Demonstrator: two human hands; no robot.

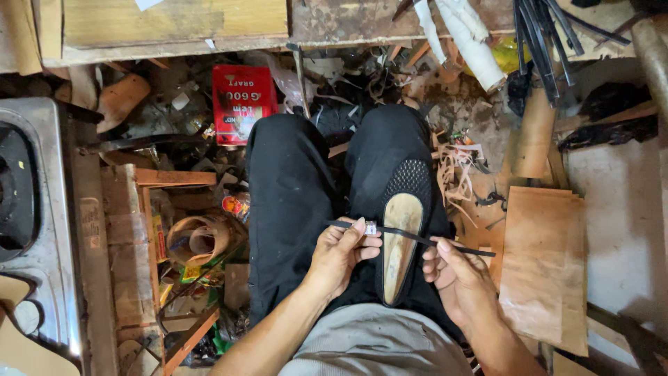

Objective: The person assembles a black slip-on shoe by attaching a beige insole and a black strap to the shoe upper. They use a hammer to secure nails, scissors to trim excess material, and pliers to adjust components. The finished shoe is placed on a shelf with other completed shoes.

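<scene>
A black mesh shoe upper on a wooden last (401, 230) lies sole-up on my lap, toe pointing away from me. A thin black strap (410, 237) stretches across its sole. My left hand (341, 254) pinches the strap near its left end, by a small silver buckle (371, 228). My right hand (456, 275) holds the strap on the right side, its end sticking out past my fingers. My legs are in black trousers (292, 202).
A red box (243, 103) lies on the littered floor ahead. A metal stove (31, 216) stands at the left beside a wooden crate of scraps (177, 244). Brown leather sheets (543, 257) are stacked at the right. Black strips (539, 42) and white rolls (470, 38) hang above.
</scene>
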